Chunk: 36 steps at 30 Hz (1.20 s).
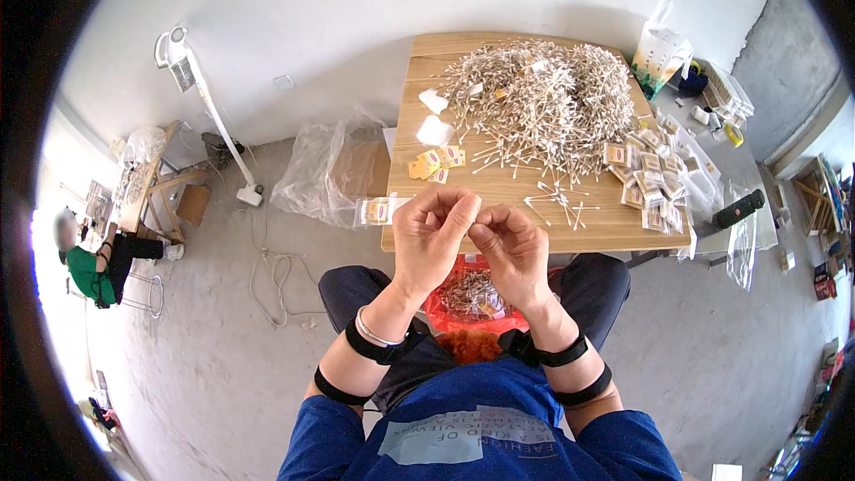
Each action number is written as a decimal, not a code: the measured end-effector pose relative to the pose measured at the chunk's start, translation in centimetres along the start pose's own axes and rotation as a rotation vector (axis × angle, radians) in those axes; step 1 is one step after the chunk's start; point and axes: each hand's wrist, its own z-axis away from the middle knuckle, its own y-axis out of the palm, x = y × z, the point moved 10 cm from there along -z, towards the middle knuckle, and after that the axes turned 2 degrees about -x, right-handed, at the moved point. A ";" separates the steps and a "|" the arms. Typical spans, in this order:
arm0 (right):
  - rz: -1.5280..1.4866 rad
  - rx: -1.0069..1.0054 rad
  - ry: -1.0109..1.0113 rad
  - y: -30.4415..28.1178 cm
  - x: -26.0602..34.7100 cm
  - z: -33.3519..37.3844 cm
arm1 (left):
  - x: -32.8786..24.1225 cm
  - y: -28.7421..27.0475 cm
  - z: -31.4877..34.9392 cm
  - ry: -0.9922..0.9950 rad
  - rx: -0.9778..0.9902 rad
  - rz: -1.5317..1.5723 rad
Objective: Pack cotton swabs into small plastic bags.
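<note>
My left hand and my right hand meet above the table's near edge, thumbs and fingertips pinched close together. Whatever lies between the fingertips is too small to make out. A small clear packet with a yellow card sticks out to the left beside my left hand; whether that hand holds it, I cannot tell. Just beyond my hands, loose cotton swabs are scattered in front of a large heap of swabs. Yellow cards lie left of them, and filled swab packets are piled at the right.
The wooden table also bears white paper pieces. Between my knees is a red bag with swabs. Clear plastic sheeting lies left of the table, near a stick vacuum and a cable. Another person sits far left.
</note>
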 end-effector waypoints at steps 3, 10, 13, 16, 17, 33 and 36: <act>0.086 -0.003 -0.007 -0.1 0.0 0.0 | -0.7 -0.1 0.0 0.055 -0.013 -0.131; 0.084 -0.020 0.008 -0.2 -0.4 -0.1 | -0.1 -0.3 -0.1 -0.015 0.019 -0.090; 0.086 -0.021 0.020 -0.2 -0.4 -0.2 | 1.0 -0.8 0.0 -0.138 -0.034 0.122; 0.125 -0.012 0.014 0.0 -0.1 -0.3 | 0.4 -0.7 -0.1 -0.005 0.027 0.029; 0.149 -0.004 0.001 0.1 0.0 -0.3 | 0.4 -0.6 -0.1 -0.006 0.026 0.030; 0.042 0.051 0.065 0.7 -0.5 -0.2 | 0.9 -0.8 -0.3 -0.056 0.057 -0.024; 0.013 0.053 0.085 0.8 -0.7 -0.2 | 1.7 -1.2 -0.3 -0.126 0.025 0.092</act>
